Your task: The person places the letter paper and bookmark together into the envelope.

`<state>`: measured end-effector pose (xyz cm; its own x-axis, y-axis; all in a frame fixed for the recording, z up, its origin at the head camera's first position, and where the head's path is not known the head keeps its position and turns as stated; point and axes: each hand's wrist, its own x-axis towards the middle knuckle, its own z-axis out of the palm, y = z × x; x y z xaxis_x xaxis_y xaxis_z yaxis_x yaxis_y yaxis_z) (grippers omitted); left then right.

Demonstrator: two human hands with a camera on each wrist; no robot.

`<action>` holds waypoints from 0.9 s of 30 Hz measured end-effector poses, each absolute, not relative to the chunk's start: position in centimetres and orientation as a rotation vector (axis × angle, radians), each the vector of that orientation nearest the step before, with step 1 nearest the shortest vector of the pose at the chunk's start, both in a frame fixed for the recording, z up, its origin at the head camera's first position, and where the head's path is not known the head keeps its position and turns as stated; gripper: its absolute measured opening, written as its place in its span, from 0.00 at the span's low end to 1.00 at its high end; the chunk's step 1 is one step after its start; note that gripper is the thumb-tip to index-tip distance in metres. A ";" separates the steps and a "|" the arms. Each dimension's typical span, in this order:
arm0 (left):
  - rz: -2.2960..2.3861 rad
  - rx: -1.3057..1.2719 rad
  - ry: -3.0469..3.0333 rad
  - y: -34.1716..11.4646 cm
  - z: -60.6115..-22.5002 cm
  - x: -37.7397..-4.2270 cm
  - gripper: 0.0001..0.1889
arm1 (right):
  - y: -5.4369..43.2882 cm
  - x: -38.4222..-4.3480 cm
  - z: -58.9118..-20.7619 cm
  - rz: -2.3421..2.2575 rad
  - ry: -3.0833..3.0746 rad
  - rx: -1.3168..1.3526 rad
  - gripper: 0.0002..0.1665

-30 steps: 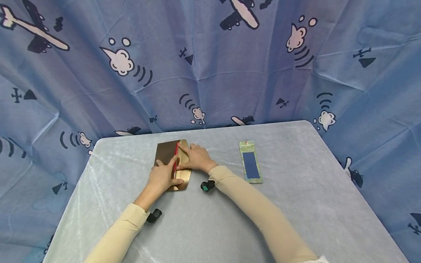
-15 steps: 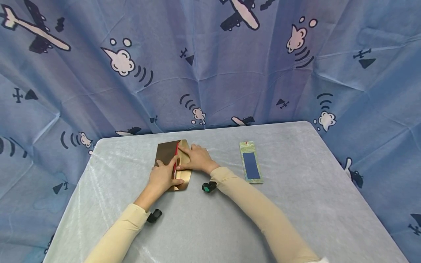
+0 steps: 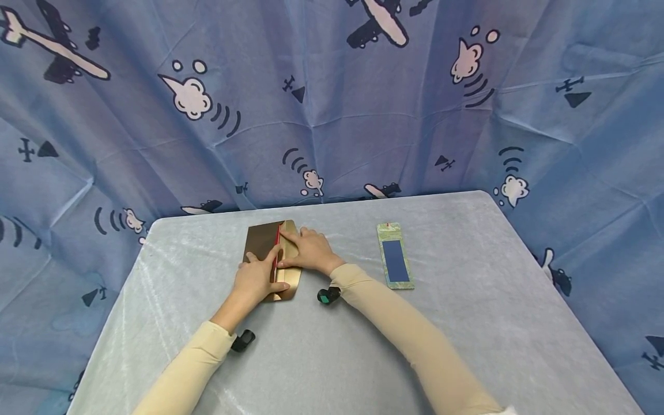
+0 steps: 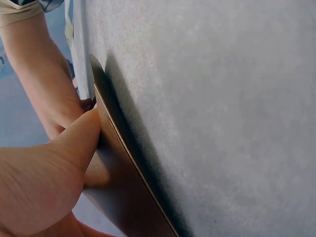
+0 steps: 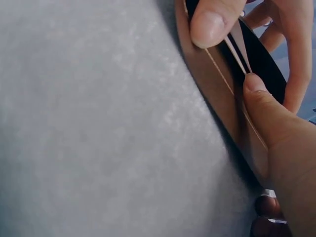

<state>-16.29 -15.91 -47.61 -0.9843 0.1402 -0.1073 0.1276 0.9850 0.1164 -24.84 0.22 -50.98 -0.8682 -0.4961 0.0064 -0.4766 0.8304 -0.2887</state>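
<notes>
A flat brown-and-gold envelope (image 3: 262, 237) lies toward the table's back left, a red strip (image 3: 278, 235) along the seam between its brown body and gold flap (image 3: 291, 282). My left hand (image 3: 252, 281) grips it from the near left, fingers spread over the brown side and thumb on the flap. From the right, my right hand (image 3: 311, 251) holds the flap side, index finger and thumb at the red seam. In the right wrist view, the right thumb (image 5: 261, 94) sits at a narrow parted slit, close to the left thumb (image 5: 210, 24). The right hand's other fingers are partly hidden.
Right of the hands lies a flat green-patterned package (image 3: 396, 256) with a dark blue panel. A pale grey cloth covers the table (image 3: 321, 357). Behind it hangs a blue curtain (image 3: 332, 104) with airplane prints. Small black cameras are strapped to both wrists.
</notes>
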 end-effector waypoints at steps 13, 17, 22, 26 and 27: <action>0.169 0.189 3.007 -16.0 -47.9 -16.2 0.55 | 2.2 -24.6 -49.8 -0.695 2.760 -0.866 0.53; 0.177 0.193 3.013 -16.0 -47.9 -16.3 0.55 | 3.3 -24.7 -49.2 -0.853 2.637 -0.884 0.52; 0.180 0.196 3.011 -16.0 -47.8 -16.3 0.55 | 5.1 -24.5 -48.4 -0.959 2.535 -0.882 0.50; 0.191 0.193 3.017 -16.0 -47.6 -16.3 0.55 | 6.8 -24.3 -47.9 -1.022 2.504 -0.837 0.49; 0.193 0.192 3.018 -15.9 -47.6 -16.3 0.55 | 7.3 -24.3 -47.8 -1.034 2.499 -0.832 0.48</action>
<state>-16.30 -15.95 -47.60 -0.9858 0.1332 -0.1026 0.1190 0.9838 0.1337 -24.27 7.31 -47.78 -0.7831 -0.6189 -0.0611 -0.3948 0.5707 -0.7200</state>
